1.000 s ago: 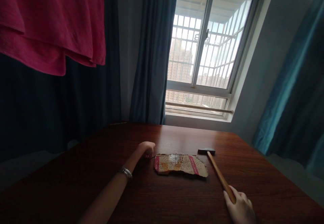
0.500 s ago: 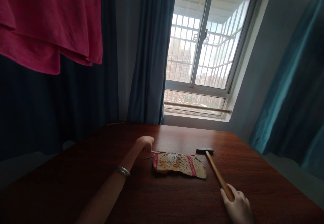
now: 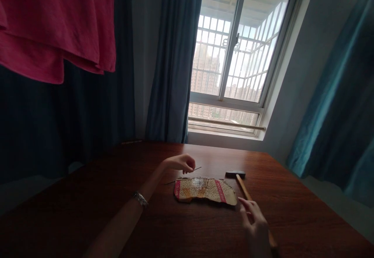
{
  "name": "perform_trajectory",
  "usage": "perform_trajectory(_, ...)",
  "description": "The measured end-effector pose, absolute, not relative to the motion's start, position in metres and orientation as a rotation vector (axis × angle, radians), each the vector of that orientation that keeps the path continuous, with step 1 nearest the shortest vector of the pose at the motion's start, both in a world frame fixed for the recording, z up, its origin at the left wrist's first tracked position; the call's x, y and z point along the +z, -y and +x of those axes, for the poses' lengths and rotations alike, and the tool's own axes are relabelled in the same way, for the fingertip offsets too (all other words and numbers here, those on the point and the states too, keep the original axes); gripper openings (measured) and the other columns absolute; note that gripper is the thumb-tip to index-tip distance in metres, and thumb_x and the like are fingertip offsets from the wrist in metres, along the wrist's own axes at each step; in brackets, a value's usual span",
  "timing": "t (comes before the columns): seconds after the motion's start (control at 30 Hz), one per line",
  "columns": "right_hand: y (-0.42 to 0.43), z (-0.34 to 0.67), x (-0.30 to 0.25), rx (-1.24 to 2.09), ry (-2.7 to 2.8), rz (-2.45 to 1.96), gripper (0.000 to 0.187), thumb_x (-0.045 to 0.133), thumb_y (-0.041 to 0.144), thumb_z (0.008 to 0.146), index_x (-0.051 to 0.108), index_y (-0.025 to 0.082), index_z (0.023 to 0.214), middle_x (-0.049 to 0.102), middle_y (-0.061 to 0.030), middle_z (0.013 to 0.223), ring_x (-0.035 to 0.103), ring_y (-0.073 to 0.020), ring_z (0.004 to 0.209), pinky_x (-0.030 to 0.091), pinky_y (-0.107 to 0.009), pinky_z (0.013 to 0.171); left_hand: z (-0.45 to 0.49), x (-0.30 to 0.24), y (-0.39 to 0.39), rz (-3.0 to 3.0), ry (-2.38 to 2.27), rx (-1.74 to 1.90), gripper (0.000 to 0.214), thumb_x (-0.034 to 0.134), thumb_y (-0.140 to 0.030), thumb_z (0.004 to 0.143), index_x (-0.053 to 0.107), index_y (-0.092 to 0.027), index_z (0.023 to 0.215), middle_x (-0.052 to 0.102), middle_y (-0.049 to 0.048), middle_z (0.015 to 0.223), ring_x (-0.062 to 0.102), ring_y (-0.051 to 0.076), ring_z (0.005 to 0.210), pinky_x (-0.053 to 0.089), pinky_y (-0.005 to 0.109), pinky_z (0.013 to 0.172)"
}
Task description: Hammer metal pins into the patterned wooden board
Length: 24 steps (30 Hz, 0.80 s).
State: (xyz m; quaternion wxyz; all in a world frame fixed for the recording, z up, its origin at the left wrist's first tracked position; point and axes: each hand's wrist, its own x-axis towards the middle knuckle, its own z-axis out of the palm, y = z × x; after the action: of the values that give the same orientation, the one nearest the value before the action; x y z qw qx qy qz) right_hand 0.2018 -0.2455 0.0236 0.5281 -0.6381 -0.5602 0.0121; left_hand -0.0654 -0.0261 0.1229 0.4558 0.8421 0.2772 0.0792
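My left hand [image 3: 183, 163] is closed in a pinch on a thin dark nail [image 3: 198, 168], held above the far edge of a flat, ragged-edged board [image 3: 189, 192]. The board is cream with dark specks and pink bands, and lies on the table. Several upright nails [image 3: 203, 180] stand in a row near its far middle. My right hand [image 3: 253, 217] is raised with its fingers apart, beside the board's near right corner. Under and beyond it lies a hammer [image 3: 244, 188], its dark head away from me and its wooden handle partly hidden by the hand.
The brown wooden table [image 3: 163, 227] carries these things. Another thin rod or nail [image 3: 169, 182] pokes out at the board's left. Blue curtains [image 3: 168, 75] and a barred window [image 3: 228, 55] stand behind. A pink cloth [image 3: 58, 28] hangs at upper left.
My left hand has moved right and up from the board's left end, bringing a nail with it. My right hand has let go of the hammer handle and moved left and forward.
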Motion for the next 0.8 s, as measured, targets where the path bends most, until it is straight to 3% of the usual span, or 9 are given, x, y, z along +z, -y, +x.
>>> perform_trajectory(0.13, 0.219, 0.156, 0.061, 0.403, 1.334, -1.298, 0.033, 0.042, 0.038, 0.084, 0.062, 0.019, 0.1, 0.061, -0.0083, 0.097, 0.058, -0.0194, 0.085, 0.05, -0.026, 0.066, -0.026, 0.114, 0.053, 2.059, -0.487, 0.394, 0.018, 0.061, -0.026, 0.066, 0.061, -0.013, 0.078, 0.055, -0.0015, 0.066, 0.047, 0.008, 0.058, 0.037, 0.019, 0.052)
perform_trajectory(0.2, 0.204, 0.144, 0.07, 0.501, 1.292, -1.261, 0.034, 0.044, 0.04, 0.082, 0.061, 0.017, 0.102, 0.063, -0.0083, 0.091, 0.06, -0.0187, 0.078, 0.05, -0.027, 0.062, -0.011, 0.105, 0.062, 2.074, -0.468, 0.448, 0.018, 0.061, -0.025, 0.066, 0.061, -0.012, 0.078, 0.056, -0.0013, 0.067, 0.048, 0.008, 0.061, 0.036, 0.019, 0.055)
perform_trajectory(0.3, 0.186, 0.137, 0.07, 0.493, 1.24, -1.213, 0.033, 0.049, 0.04, 0.08, 0.063, 0.016, 0.097, 0.065, -0.0075, 0.084, 0.06, -0.018, 0.071, 0.05, -0.027, 0.059, -0.001, 0.093, 0.067, 2.099, -0.448, 0.506, 0.017, 0.06, -0.025, 0.068, 0.062, -0.012, 0.078, 0.057, -0.0008, 0.069, 0.048, 0.009, 0.063, 0.036, 0.018, 0.056)
perform_trajectory(0.6, 0.154, 0.149, 0.052, 0.496, 1.278, -1.165, 0.03, 0.053, 0.041, 0.077, 0.066, 0.017, 0.089, 0.068, -0.0077, 0.086, 0.061, -0.0204, 0.078, 0.048, -0.029, 0.066, 0.0, 0.082, 0.055, 2.114, -0.52, 0.682, 0.03, 0.061, -0.038, 0.07, 0.066, -0.013, 0.085, 0.063, 0.0025, 0.076, 0.053, 0.012, 0.069, 0.04, 0.021, 0.059)
perform_trajectory(0.8, 0.12, 0.174, 0.029, 0.556, 1.336, -1.214, 0.032, 0.059, 0.045, 0.07, 0.069, 0.017, 0.079, 0.07, -0.0079, 0.078, 0.063, -0.0222, 0.072, 0.049, -0.032, 0.065, 0.001, 0.058, 0.038, 1.678, -0.68, 1.019, 0.035, 0.056, -0.042, 0.073, 0.063, -0.011, 0.088, 0.063, 0.0079, 0.083, 0.057, 0.017, 0.077, 0.044, 0.027, 0.068)
